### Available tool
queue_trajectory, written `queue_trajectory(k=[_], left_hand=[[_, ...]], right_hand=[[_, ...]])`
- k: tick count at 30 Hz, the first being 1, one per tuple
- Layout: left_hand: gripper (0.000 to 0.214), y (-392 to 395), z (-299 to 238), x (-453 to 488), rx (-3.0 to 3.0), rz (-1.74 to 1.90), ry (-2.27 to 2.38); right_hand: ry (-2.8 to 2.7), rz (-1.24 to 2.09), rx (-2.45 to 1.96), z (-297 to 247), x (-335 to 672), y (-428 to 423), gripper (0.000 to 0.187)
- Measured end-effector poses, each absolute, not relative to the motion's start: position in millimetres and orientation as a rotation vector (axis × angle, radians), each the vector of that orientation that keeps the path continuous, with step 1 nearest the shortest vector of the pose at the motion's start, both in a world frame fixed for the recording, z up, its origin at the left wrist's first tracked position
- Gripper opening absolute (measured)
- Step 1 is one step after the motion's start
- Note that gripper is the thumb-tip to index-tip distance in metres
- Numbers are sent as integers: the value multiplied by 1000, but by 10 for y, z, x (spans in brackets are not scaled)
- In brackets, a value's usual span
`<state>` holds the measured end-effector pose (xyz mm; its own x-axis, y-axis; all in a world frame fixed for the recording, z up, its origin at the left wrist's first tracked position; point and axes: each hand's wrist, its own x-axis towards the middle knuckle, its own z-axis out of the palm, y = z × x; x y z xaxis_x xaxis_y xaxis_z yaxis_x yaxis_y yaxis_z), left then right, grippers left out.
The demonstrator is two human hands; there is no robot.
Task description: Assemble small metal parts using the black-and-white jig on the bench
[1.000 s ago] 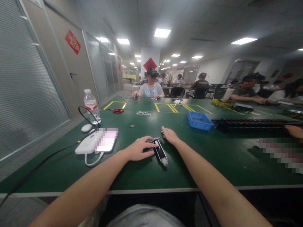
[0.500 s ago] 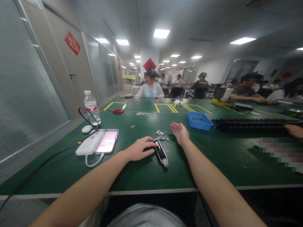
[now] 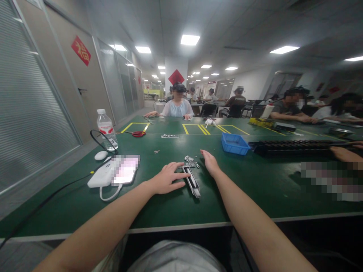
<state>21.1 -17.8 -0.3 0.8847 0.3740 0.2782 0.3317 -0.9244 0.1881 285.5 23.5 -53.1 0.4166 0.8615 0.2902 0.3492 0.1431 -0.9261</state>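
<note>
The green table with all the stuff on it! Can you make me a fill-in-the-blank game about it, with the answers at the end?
One hand has its fingers over the narrow case; it is the person's ____ one. 
The small metal parts lie beyond it on a tabletop coloured ____. 
The plastic bin is ____. 
The scissors have ____ handles.

Missing words: left; green; blue; red.

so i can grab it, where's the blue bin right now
In the head view, the blue bin sits right of centre on the green table, beyond the right hand and beside the left end of the long black object.
</note>
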Motion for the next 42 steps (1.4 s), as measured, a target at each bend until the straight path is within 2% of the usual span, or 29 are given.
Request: queue_trajectory(k=[6,10,15,24,28,31,36,42], left_hand=[[38,-193,24,210,2831,438,474],[37,-233,62,201,2831,447,452],[46,-212,64,196,2795,568,597],[35,45,-78,170,2735,638,1079],[37,160,-115,178,2700,643,1145],[38,244,-91,231,2699,642,1110],[36,411,17,457,2798,620,843],[41,595,173,941,2884,372,754]], right_hand=[[-1303,473,-1505,-484,2761,158,50],[-1461,479,-1584,-423,2616,208,61],[-1471,546,-1652,-372,2474,342,69],[-1475,642,-1473,-417,2394,282,52],[-1338,822,-1319,-429,2435,301,55],[-1075,907,-1271,-404,2559,341,59],[-748,859,-1259,-383,2809,306,50],[-789,828,-1245,-409,2766,303,46]])
